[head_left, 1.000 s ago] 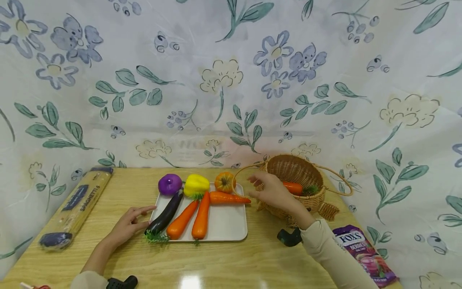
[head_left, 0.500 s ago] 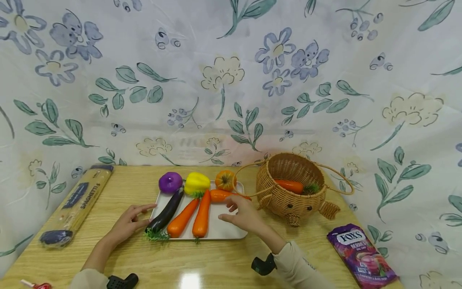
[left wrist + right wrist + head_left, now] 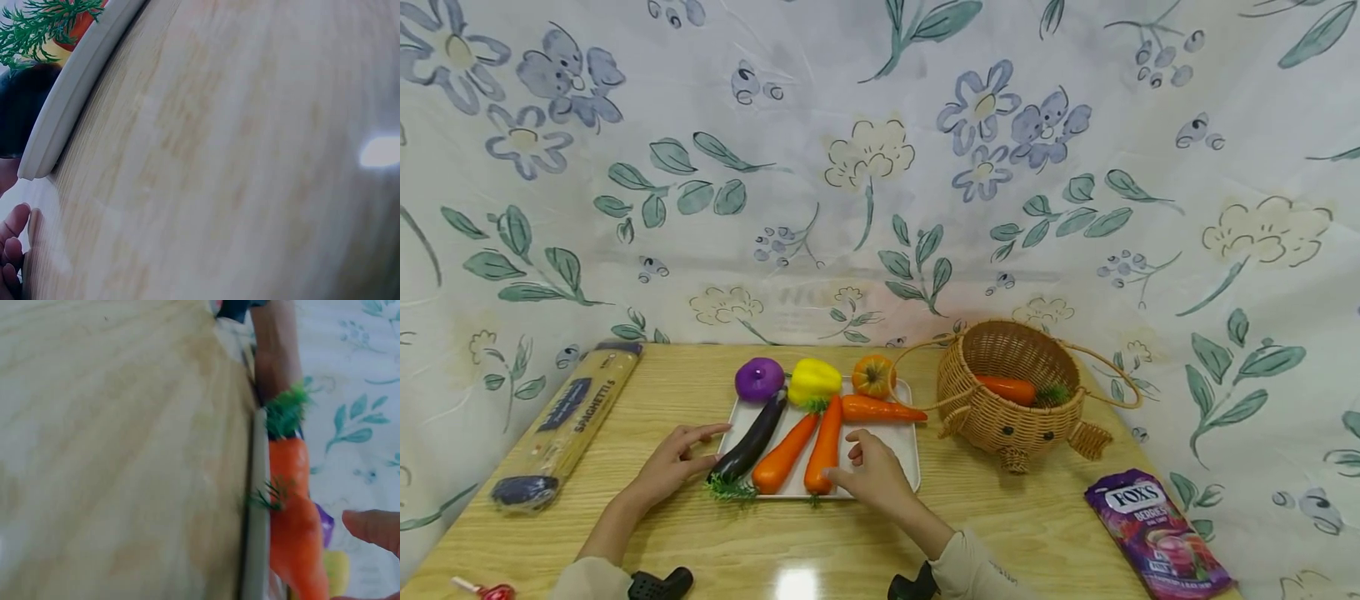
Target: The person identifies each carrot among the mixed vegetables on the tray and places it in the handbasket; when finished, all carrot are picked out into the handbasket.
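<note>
A white tray [image 3: 883, 454] holds a purple onion [image 3: 759, 379], a yellow pepper [image 3: 813, 380], a small pumpkin [image 3: 873, 376], a dark eggplant [image 3: 752, 437] and three carrots. My right hand [image 3: 868, 471] hovers over the tray's front right, fingers loosely bent, thumb at the lower end of the middle carrot [image 3: 823, 446]. In the right wrist view one fingertip [image 3: 375, 528] shows beside that carrot [image 3: 294, 512], not wrapped round it. My left hand [image 3: 673, 458] rests on the table with straight fingers at the tray's left edge, beside the eggplant. The tray rim [image 3: 81, 87] fills the left wrist view's corner.
A wicker basket [image 3: 1000, 421] with one carrot [image 3: 1007, 389] inside stands right of the tray. A spaghetti pack [image 3: 561, 425] lies at the table's left edge, a purple candy bag [image 3: 1157, 533] at the front right. A floral cloth [image 3: 880, 167] hangs behind.
My right hand has left the basket and moved left and nearer, across the tray, down to the middle carrot's lower end. The left hand has stayed at the tray's edge.
</note>
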### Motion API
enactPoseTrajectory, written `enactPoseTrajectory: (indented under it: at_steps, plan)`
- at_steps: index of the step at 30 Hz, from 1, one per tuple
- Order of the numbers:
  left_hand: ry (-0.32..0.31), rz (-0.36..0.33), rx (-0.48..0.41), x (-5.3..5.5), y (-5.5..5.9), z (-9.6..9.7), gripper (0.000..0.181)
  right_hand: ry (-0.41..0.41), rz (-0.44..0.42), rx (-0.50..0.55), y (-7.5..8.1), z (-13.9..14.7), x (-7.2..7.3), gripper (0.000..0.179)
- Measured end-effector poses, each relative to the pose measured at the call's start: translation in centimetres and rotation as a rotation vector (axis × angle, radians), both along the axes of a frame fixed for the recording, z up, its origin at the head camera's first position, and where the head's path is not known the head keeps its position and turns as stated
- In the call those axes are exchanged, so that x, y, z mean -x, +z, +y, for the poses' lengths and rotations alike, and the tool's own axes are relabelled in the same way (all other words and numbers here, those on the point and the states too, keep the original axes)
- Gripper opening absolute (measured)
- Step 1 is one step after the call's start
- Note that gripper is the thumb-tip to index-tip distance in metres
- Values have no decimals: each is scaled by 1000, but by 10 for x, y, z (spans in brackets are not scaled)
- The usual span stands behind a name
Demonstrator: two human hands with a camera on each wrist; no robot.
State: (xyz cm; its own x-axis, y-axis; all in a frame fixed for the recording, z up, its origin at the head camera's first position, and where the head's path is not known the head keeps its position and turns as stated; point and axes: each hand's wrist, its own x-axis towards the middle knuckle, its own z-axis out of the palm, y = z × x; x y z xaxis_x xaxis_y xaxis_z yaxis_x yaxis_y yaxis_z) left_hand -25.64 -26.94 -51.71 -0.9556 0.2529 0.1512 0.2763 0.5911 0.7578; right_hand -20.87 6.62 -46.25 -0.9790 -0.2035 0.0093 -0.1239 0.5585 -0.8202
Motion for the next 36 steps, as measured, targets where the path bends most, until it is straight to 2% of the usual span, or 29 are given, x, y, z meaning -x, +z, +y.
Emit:
enactPoseTrajectory:
  at_steps: [5,10,18,27,36]
  plan:
    - [-6,3,-12,-1,1,0,44,-87,8,12,-10,-16,-3,67]
    - [-16,4,-30,-1,3,1,43,-202,5,-6,-13,-31,-4,74]
    - [-15,-13,-33,-1,3,1,44,-309,10,-29,-17,-53,-2,79]
    - [-11,-16,-39,-1,6,1,43,-395,3,-6,-17,-63,1,69]
    - [-13,-27,-44,-2,7,1,44,-403,-5,35,-17,-61,3,65]
